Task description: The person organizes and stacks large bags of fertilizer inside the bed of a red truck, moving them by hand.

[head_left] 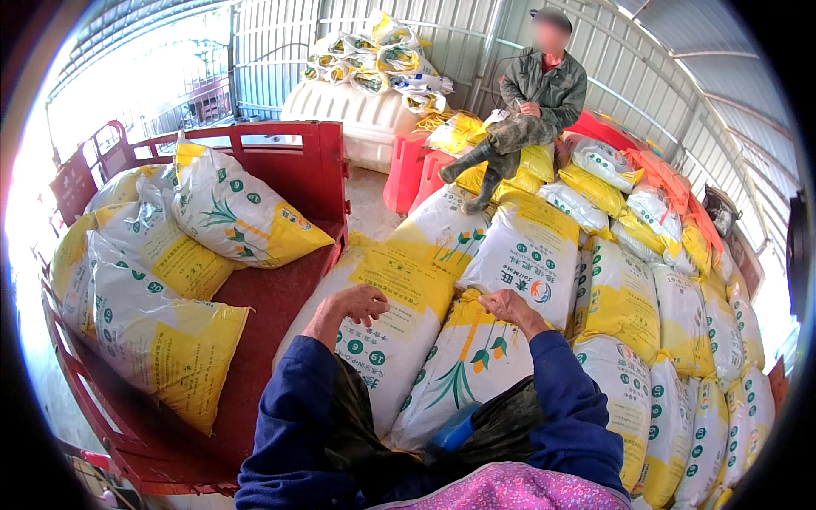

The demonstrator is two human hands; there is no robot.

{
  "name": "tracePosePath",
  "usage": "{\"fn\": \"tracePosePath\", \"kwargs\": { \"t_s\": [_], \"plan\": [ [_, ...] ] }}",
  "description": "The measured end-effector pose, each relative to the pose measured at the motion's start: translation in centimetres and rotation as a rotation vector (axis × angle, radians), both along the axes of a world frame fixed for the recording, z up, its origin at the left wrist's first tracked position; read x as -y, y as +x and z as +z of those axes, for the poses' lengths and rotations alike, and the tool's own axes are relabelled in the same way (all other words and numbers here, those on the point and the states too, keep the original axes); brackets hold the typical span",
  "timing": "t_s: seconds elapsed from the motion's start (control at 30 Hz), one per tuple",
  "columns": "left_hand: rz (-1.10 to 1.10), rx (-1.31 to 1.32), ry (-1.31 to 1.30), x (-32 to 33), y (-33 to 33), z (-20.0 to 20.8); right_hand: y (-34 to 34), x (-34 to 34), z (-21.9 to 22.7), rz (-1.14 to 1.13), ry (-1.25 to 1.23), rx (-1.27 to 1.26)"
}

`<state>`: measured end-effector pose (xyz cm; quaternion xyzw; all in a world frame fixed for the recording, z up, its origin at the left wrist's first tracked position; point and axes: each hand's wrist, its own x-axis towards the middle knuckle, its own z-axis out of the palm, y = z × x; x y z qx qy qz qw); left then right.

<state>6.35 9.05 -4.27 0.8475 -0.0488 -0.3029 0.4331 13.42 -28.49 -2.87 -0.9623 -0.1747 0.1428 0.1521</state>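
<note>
My left hand [359, 304] hovers over a white and yellow sack [361, 378], its fingers loosely bent and apart, with nothing in them. To the right, my right hand [512, 308] is closed beside the gathered yellow top of another sack [476, 361] printed with a green plant. What its fingers hold, if anything, is hidden. Just beyond that hand lies a full sack [527, 255], mostly white with a yellow end. Between my knees a bit of a blue object [455, 427] shows, of a kind I cannot make out.
At left stands a red cart bed [280, 314] with several filled sacks [242, 212] in it. More sacks [616, 289] are stacked at right. A person [544, 85] in dark clothes sits on the pile ahead. Rolled empty sacks [374, 64] lie on a cream tank [344, 119].
</note>
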Motion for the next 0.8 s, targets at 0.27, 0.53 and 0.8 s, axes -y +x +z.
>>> {"fn": "tracePosePath", "kwargs": {
  "t_s": [0.27, 0.53, 0.8],
  "plan": [
    [-0.071, 0.080, -0.006, 0.8, 1.0, -0.6, 3.2, 3.3, -3.4, 0.191, -0.059, 0.205],
    [0.085, 0.151, -0.171, -1.5, 1.0, -6.2, 4.1, 1.4, -5.4, -0.017, 0.177, -0.100],
    [0.031, 0.058, 0.068, 0.6, -1.5, 0.6, 1.0, 0.9, -2.4, -0.056, 0.197, -0.100]
  ]
}}
